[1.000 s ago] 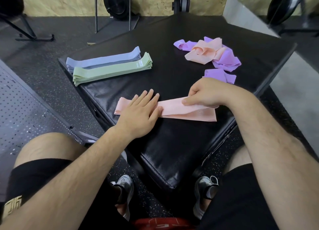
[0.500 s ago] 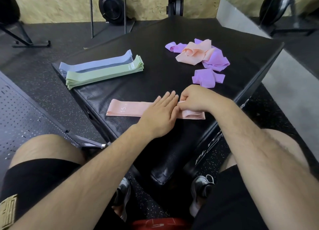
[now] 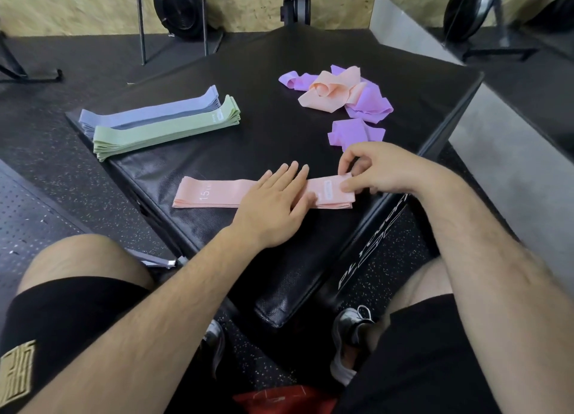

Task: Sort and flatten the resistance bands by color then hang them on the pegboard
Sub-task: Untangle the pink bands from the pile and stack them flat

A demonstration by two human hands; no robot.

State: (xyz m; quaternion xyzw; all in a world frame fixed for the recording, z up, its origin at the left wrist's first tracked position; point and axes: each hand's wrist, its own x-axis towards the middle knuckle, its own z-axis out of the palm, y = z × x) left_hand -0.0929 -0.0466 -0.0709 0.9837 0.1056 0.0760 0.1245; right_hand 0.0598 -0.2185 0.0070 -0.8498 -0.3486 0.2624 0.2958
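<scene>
Flattening a pink band (image 3: 211,191) at the near edge of the black pad (image 3: 264,140)

The left hand (image 3: 273,205) lies flat, fingers straight, pressing the band's middle; the right hand (image 3: 379,171) pinches its right end between thumb and fingers. To do this well, I judge it best to hold the middle down and draw the end taut so both layers line up, then smooth outward. The green stack (image 3: 164,131) and blue stack (image 3: 149,111) lie flat to the left. A tangled pink-and-purple heap (image 3: 341,94) and a loose purple band (image 3: 354,132) wait unsorted, the latter just beyond the right hand and easily snagged. A perforated panel (image 3: 28,215) lies at the left.
</scene>
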